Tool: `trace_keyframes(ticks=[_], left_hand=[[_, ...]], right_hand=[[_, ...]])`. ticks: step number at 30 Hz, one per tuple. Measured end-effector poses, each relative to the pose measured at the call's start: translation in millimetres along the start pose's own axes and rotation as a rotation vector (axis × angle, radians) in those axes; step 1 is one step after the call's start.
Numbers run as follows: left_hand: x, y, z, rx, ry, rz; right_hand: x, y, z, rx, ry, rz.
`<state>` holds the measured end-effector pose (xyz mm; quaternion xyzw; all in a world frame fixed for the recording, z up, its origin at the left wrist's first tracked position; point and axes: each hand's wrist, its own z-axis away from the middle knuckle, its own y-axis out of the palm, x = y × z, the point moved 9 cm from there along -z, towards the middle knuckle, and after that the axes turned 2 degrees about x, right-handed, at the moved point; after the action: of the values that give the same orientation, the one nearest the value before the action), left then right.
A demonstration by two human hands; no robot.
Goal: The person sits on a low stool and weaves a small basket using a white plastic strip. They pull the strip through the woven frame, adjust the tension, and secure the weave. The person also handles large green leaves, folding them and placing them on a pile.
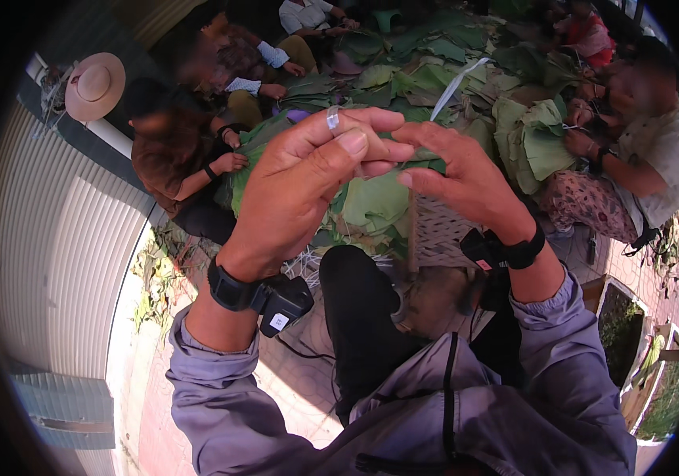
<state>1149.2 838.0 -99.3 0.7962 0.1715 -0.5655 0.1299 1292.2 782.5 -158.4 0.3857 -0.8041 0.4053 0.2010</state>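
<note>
My left hand (307,163) is raised over the leaf pile, thumb pressed against bent fingers. A shiny, pale band wraps one of its fingers. Whether something thin is pinched there I cannot make out. My right hand (462,174) faces it from the right, its thumb spread from the stretched fingers, whose tips meet or overlap the left fingertips. Beyond both hands lie large green leaves (375,202), flat and overlapping. A pale strip (458,86) crosses the leaves, its lower end close behind my right fingers; contact cannot be told.
Under the leaves stands a woven wicker piece (438,234). People handling leaves sit at left (185,163) and right (640,151), others farther back. A corrugated metal wall (62,262) rises at left, with a tan hat (95,87) above. Planter boxes (625,325) stand at lower right.
</note>
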Motion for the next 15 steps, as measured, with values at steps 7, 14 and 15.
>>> trace_keyframes(ticks=[7, 14, 15], left_hand=[[48.9, -83.1, 65.1, -0.266, -0.003, 0.431], [160.1, -205.8, 220.0, -0.818, 0.084, 0.731], [184.4, -222.4, 249.0, -0.869, 0.079, 0.775]], right_hand=[[-2.0, 68.6, 53.1, 0.514, 0.324, -0.646], [-20.1, 74.4, 114.6, 0.662, 0.592, -0.68], [-28.6, 73.5, 120.6, 0.648, 0.598, -0.66]])
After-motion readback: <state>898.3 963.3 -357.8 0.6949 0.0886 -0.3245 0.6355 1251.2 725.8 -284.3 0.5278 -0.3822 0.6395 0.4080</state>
